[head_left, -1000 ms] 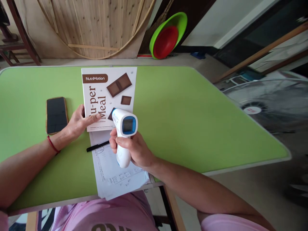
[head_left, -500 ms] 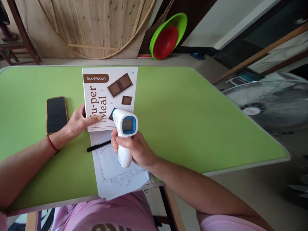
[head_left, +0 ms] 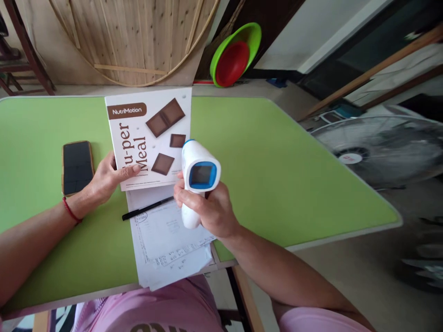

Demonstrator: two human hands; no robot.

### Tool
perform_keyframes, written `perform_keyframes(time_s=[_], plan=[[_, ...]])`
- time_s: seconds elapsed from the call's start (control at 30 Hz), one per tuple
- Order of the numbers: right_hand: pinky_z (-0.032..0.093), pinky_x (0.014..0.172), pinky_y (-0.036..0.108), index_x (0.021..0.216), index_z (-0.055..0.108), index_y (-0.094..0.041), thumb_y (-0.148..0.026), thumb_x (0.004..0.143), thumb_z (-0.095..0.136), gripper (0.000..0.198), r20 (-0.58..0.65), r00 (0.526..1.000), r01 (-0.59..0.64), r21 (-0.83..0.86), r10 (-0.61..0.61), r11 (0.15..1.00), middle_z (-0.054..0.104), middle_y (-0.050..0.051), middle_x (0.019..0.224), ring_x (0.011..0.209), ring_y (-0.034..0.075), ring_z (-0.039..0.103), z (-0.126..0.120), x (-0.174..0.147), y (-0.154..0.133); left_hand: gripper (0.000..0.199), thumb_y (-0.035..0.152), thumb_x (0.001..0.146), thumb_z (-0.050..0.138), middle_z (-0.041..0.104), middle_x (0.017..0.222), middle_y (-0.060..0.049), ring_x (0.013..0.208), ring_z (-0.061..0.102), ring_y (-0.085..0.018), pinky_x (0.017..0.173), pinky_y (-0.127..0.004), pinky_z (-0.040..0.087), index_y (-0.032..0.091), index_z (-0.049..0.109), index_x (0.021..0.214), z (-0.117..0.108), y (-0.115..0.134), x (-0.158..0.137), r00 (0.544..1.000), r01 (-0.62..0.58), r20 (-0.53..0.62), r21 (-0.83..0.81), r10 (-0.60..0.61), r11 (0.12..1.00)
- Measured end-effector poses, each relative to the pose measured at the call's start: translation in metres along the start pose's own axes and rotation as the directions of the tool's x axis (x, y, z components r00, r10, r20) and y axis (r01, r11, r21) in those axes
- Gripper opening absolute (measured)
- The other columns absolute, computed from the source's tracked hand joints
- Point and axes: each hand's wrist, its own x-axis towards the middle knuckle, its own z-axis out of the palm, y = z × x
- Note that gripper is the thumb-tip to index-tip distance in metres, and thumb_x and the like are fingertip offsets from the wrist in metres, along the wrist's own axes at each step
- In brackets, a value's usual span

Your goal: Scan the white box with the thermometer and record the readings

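White plastic, a pistol-shaped thermometer [head_left: 199, 173] sits in the right hand [head_left: 217, 207], fingers wrapped round its handle, near the carton's [head_left: 148, 138] lower right corner. It looks light, stiff, perhaps slick, best held there. The left hand [head_left: 104, 180] clamps the carton's lower left edge, thumb on front; thin card, probably crushable. Nearer lie papers [head_left: 166, 244] and a pen [head_left: 147, 209]; leftward, a phone [head_left: 78, 167]. The green tabletop [head_left: 249, 152] gives room rightward, to a slanted edge.
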Motion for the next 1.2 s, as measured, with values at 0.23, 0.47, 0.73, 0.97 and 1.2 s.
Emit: perform_keyframes(time_s=[0.23,0.47,0.73,0.97,1.2], plan=[[0.045,0.059,0.036,0.088,0.059,-0.027,-0.046,0.079,0.078,0.029,-0.061,0.997,0.049,-0.069,-0.053,0.996,0.056,-0.004,0.065,0.059,0.017,0.052,-0.019,0.011,-0.005,0.068,0.049,0.073,0.098,0.074,0.126,-0.01,0.122,0.07,-0.037,0.106,-0.052,0.056,0.021,0.06,0.122,-0.01,0.0,0.004,0.958,-0.178,-0.211,0.106,0.197,0.978],[0.042,0.063,0.034,0.076,0.061,-0.024,-0.048,0.073,0.08,0.031,-0.055,0.997,-0.011,-0.798,-0.054,0.603,0.065,0.003,0.076,0.069,0.02,0.056,-0.078,0.048,0.003,0.078,0.045,0.07,0.099,0.07,0.13,-0.01,0.128,0.066,-0.035,0.111,-0.05,0.055,0.024,0.05,0.128,-0.021,-0.01,0.016,0.952,-0.199,-0.219,0.094,0.215,0.976],[0.034,0.055,0.031,0.077,0.065,-0.024,-0.047,0.074,0.081,0.028,-0.038,0.979,-0.092,-0.96,0.202,0.266,0.066,0.001,0.07,0.058,0.017,0.055,-0.096,0.056,0.012,0.081,0.048,0.07,0.1,0.067,0.14,-0.011,0.141,0.058,-0.038,0.117,-0.051,0.052,0.025,0.054,0.133,-0.025,-0.019,0.024,0.979,-0.166,-0.105,0.086,0.174,0.982],[0.037,0.057,0.032,0.076,0.067,-0.025,-0.053,0.076,0.085,0.033,-0.026,0.97,-0.096,-0.955,0.24,0.281,0.068,0.003,0.069,0.059,0.02,0.056,-0.113,0.058,0.033,0.076,0.039,0.064,0.103,0.065,0.141,-0.015,0.152,0.044,-0.045,0.124,-0.051,0.044,0.021,0.061,0.124,-0.023,-0.024,0.022,0.971,-0.144,-0.168,0.147,0.168,0.979],[0.05,0.072,0.045,0.104,0.079,-0.022,-0.051,0.081,0.089,0.038,0.11,0.971,0.164,-0.953,-0.212,0.256,0.071,0.017,0.103,0.095,0.037,0.067,-0.097,0.035,0.027,0.115,0.009,0.042,0.103,0.056,0.149,-0.017,0.157,0.034,-0.052,0.127,-0.053,0.042,0.018,0.049,0.143,-0.023,-0.04,0.024,0.971,-0.107,-0.2,0.108,0.128,0.988]])
